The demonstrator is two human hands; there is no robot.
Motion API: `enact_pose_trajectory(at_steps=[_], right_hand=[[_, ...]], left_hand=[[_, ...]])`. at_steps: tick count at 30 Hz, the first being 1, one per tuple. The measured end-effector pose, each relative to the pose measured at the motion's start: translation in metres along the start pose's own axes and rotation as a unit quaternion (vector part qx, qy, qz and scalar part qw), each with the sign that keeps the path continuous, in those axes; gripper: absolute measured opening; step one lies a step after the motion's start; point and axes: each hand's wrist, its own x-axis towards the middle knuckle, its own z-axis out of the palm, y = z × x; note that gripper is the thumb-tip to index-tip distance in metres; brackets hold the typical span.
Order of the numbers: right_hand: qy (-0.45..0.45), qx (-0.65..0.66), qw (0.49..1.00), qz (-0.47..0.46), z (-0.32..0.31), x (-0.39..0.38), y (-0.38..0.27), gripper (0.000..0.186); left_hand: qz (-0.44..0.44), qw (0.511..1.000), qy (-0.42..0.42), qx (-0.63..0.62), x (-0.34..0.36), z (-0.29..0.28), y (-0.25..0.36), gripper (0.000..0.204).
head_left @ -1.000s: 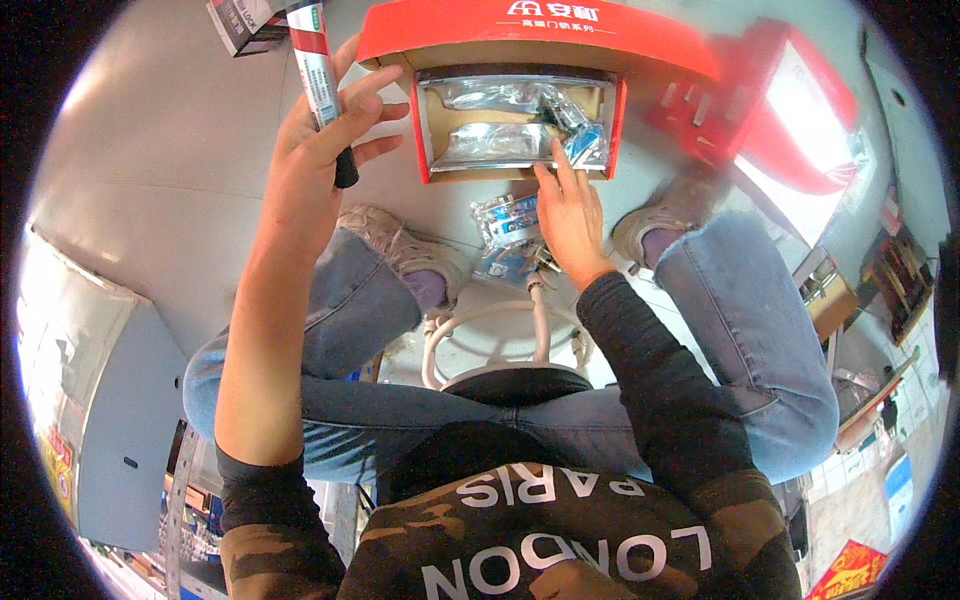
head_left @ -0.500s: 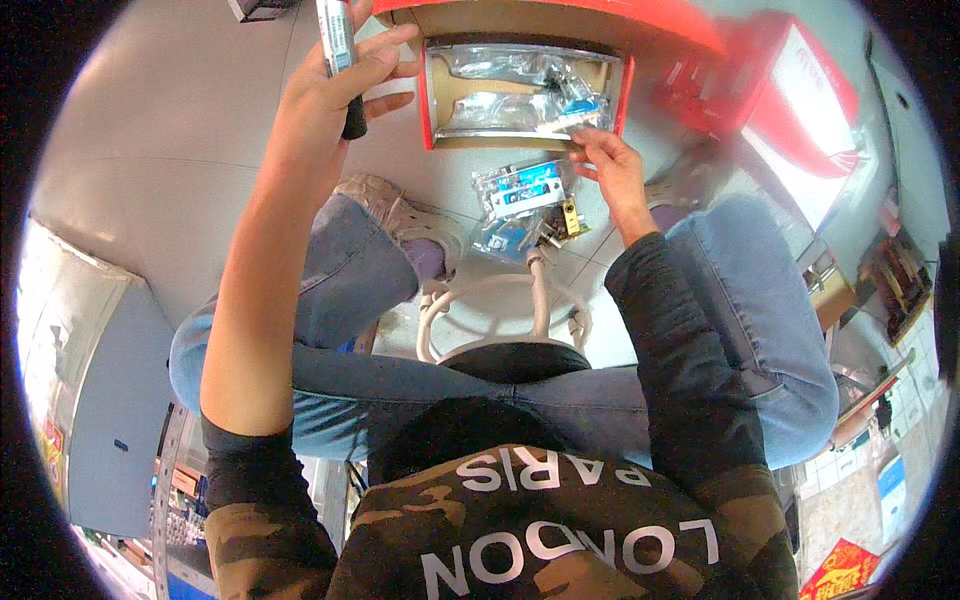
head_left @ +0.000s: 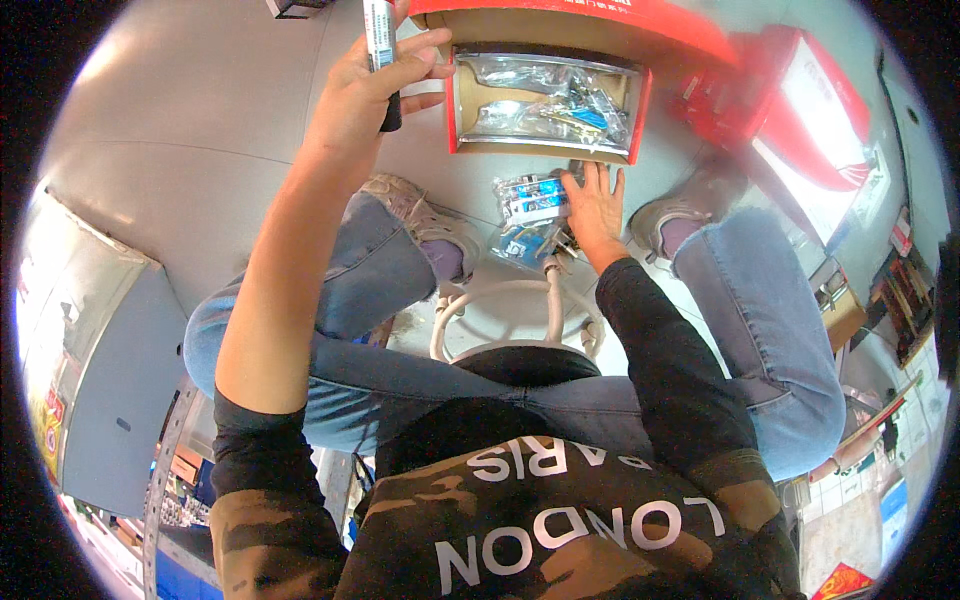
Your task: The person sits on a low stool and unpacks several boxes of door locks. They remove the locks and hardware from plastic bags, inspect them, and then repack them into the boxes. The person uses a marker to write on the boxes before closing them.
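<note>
My left hand [head_left: 345,110] is raised at the left of an open red box [head_left: 640,115]. It is closed around a marker pen [head_left: 381,42] with a white label and a black end, its other fingers stretched toward the box. Inside the box lie long pieces in clear plastic [head_left: 515,73] and a bag of small blue and metal parts [head_left: 590,115]. My right hand [head_left: 597,210] is over the bagged hardware [head_left: 535,200] on the floor in front of the box, fingers apart, partly covering it. Another blue bag [head_left: 522,243] lies just below.
A red and white box [head_left: 800,130] stands at the right. My shoes [head_left: 425,220] flank the bags. The white ring-shaped stool base [head_left: 500,290] is beneath me. A grey-blue panel [head_left: 110,370] is at the left, with shelving at the lower left.
My right hand has moved from the box's near edge down to the bagged parts. A white-and-blue bagged piece by its fingers now lies inside the box. My left hand still holds the marker pen.
</note>
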Motion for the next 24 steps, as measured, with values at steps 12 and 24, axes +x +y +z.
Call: enact_pose_trajectory(at_steps=[12,24], right_hand=[[0.158,0.111,0.979,-0.071,-0.088,0.038,-0.009,0.065],[0.228,0.378,0.881,0.172,-0.069,0.044,0.032,0.029]], left_hand=[[-0.013,1.000,0.000,-0.014,0.008,-0.004,0.000,0.050],[-0.036,0.999,0.021,0.002,0.007,-0.011,-0.002,0.047]])
